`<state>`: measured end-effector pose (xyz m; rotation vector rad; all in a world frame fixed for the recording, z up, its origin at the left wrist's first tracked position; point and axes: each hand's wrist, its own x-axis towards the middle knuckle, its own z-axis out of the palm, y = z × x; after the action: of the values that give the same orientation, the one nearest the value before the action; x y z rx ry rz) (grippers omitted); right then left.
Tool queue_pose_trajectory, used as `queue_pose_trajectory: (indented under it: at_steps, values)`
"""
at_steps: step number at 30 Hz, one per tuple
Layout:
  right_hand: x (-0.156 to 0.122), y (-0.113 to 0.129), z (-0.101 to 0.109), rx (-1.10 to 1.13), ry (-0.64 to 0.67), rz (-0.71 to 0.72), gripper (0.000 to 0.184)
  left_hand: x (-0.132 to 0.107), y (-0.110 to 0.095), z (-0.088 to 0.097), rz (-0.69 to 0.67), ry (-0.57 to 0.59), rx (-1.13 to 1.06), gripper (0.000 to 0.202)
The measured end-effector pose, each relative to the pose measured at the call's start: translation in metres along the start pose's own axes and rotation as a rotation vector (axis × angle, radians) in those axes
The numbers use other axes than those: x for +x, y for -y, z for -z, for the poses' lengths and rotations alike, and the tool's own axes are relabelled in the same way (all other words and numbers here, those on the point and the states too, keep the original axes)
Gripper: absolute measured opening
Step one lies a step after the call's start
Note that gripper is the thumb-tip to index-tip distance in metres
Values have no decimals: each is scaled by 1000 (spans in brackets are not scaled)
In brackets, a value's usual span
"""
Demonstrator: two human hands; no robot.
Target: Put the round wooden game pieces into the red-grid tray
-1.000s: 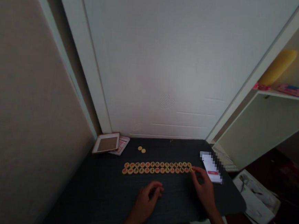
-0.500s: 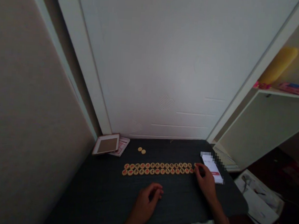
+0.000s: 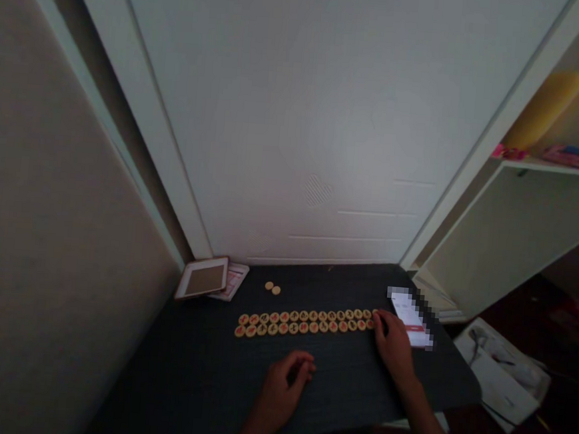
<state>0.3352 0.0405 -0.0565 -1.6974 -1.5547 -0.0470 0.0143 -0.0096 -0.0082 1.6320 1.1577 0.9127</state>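
Note:
Two long rows of round wooden xiangqi pieces (image 3: 304, 322), marked with red and black characters, run across the dark tabletop. At the right end of the back row, my right hand (image 3: 394, 342) pinches one more xiangqi piece (image 3: 375, 313), partly covered by the fingertips. This piece sits close beside the last one in its row. My left hand (image 3: 284, 384) rests in front of the rows, its fingers loosely curled toward the thumb, with nothing visible in them. Behind the rows lie two pieces (image 3: 272, 288) with no marks that I can make out.
A phone (image 3: 409, 318) with a lit screen lies right of the rows. At the back left, a white-framed board (image 3: 203, 279) overlaps a printed booklet (image 3: 234, 281). A white panel (image 3: 301, 124) rises behind the table. On the floor at right stands a white box (image 3: 502, 377).
My right hand has brought its piece left, up to the end of the back row. My left hand stays in place. The whole view has shifted slightly.

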Motion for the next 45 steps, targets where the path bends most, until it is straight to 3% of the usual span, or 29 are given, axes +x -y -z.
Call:
queue_pose_trajectory:
  at_steps: [12,27,34,39,42,43,45]
  values:
    - [-21,2,6,-45,-17,20,34,0,-3,0,22,3,-5,21]
    - [-18,-11,0,7,63,79,43,0,-4,-1,14,-11,7,23]
    - [-17,-1,4,3,-18,65,35,0,-9,0,48,1,-81,29]
    - [-22,14,11,50,-79,76,31,20,-20,25,-48,-8,-85,31]
    - [-30,33,10,113,-48,126,28,56,-21,56,-151,-105,167,29]
    - [-33,42,9,140,-26,151,28,71,-19,67,-159,-151,319,28]
    - [-37,61,5,201,22,213,28,101,-12,85,-145,-181,418,28]
